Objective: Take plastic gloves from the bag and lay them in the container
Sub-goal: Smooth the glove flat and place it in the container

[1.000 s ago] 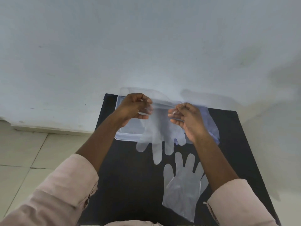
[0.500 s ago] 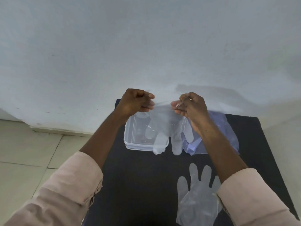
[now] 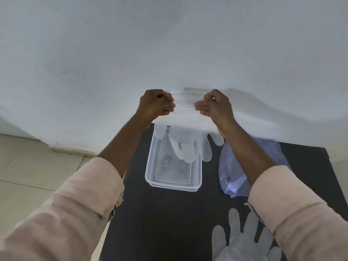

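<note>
Head view. The left hand (image 3: 155,104) and right hand (image 3: 216,105) are raised side by side above the far end of the container (image 3: 173,182), each curled into a fist that pinches one corner of the cuff of a clear glove (image 3: 188,147), stretching the cuff taut between them. The glove hangs cuff up, its fingers pointing down over the far half of the container; whether the tips touch the container cannot be told. The container stands open on a black mat (image 3: 160,223). Right of the container, lying on the mat, is the bluish bag (image 3: 233,178), partly covered by the right forearm. Nearer than the container and to its right, a second glove (image 3: 239,240) lies flat, fingers pointing towards the container. Both sleeves (image 3: 75,213) are pale pink.
</note>
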A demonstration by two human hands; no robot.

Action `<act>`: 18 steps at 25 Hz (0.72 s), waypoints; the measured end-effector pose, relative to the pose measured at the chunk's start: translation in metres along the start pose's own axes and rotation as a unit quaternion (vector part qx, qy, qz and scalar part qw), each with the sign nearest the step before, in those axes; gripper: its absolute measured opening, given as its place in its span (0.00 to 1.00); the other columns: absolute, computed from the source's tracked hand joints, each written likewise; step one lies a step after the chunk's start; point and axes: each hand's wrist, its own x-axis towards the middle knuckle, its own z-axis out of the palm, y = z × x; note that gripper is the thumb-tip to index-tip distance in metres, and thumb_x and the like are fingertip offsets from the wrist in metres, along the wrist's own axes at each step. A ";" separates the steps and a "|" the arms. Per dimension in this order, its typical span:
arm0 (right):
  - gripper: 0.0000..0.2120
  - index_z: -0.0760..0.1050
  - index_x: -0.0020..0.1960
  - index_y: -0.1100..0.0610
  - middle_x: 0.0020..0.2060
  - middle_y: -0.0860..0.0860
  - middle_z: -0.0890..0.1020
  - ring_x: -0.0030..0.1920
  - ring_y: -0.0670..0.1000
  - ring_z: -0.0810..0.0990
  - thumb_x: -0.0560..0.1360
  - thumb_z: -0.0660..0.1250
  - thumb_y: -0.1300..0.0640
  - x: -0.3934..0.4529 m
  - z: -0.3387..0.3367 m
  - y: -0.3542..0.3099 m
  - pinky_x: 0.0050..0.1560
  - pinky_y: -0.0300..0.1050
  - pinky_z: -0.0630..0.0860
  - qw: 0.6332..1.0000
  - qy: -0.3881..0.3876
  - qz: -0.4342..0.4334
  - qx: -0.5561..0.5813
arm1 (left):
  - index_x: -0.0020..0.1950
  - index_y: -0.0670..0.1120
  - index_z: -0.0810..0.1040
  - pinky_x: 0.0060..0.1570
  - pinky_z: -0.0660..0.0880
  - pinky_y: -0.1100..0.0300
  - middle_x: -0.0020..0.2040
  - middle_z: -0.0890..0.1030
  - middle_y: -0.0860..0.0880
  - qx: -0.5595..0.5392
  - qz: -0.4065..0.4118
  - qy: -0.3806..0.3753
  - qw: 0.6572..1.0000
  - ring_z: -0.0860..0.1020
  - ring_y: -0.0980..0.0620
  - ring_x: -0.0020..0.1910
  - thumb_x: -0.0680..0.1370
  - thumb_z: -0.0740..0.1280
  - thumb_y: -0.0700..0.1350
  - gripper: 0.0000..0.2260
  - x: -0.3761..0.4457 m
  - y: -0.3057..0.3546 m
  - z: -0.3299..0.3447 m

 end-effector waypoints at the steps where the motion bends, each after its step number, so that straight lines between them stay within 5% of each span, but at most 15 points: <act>1: 0.10 0.69 0.40 0.53 0.44 0.57 0.86 0.45 0.53 0.86 0.79 0.56 0.60 0.008 0.002 -0.001 0.50 0.49 0.80 1.000 0.003 -0.010 -0.013 | 0.44 0.42 0.78 0.38 0.80 0.61 0.42 0.83 0.41 0.002 0.004 0.009 1.000 0.83 0.46 0.38 0.78 0.61 0.37 0.07 0.007 0.002 0.000; 6: 0.10 0.68 0.41 0.54 0.42 0.57 0.85 0.43 0.50 0.85 0.78 0.54 0.63 0.033 0.008 -0.005 0.51 0.52 0.80 0.996 0.026 -0.071 -0.037 | 0.44 0.41 0.79 0.40 0.79 0.59 0.42 0.83 0.42 0.039 0.062 0.048 0.996 0.83 0.47 0.38 0.78 0.62 0.39 0.07 0.031 0.011 0.000; 10: 0.07 0.68 0.44 0.58 0.41 0.60 0.84 0.43 0.46 0.84 0.77 0.54 0.64 0.027 0.011 -0.012 0.45 0.55 0.78 0.975 0.080 -0.200 -0.055 | 0.43 0.40 0.78 0.44 0.80 0.57 0.41 0.83 0.43 0.035 0.168 0.074 0.982 0.84 0.49 0.40 0.77 0.60 0.36 0.07 0.030 0.018 -0.002; 13: 0.07 0.69 0.42 0.62 0.37 0.52 0.83 0.33 0.54 0.77 0.79 0.57 0.64 0.005 0.011 -0.013 0.34 0.47 0.71 0.948 0.133 -0.280 -0.065 | 0.45 0.36 0.78 0.47 0.81 0.55 0.41 0.84 0.42 0.031 0.240 0.097 0.965 0.84 0.46 0.43 0.80 0.61 0.39 0.09 0.014 0.017 -0.003; 15: 0.07 0.70 0.42 0.65 0.34 0.48 0.77 0.29 0.47 0.70 0.79 0.59 0.68 -0.015 0.013 0.003 0.32 0.36 0.65 0.937 0.146 -0.305 -0.082 | 0.45 0.36 0.79 0.48 0.80 0.55 0.41 0.84 0.41 0.030 0.266 0.100 0.958 0.83 0.45 0.44 0.81 0.62 0.41 0.10 -0.004 -0.002 -0.004; 18: 0.06 0.73 0.45 0.62 0.43 0.46 0.82 0.37 0.35 0.76 0.80 0.60 0.64 -0.041 0.018 0.062 0.39 0.30 0.70 0.951 0.088 -0.270 -0.122 | 0.46 0.40 0.80 0.42 0.74 0.58 0.39 0.83 0.46 0.125 0.251 0.076 0.957 0.79 0.51 0.39 0.81 0.63 0.43 0.09 -0.026 -0.063 -0.008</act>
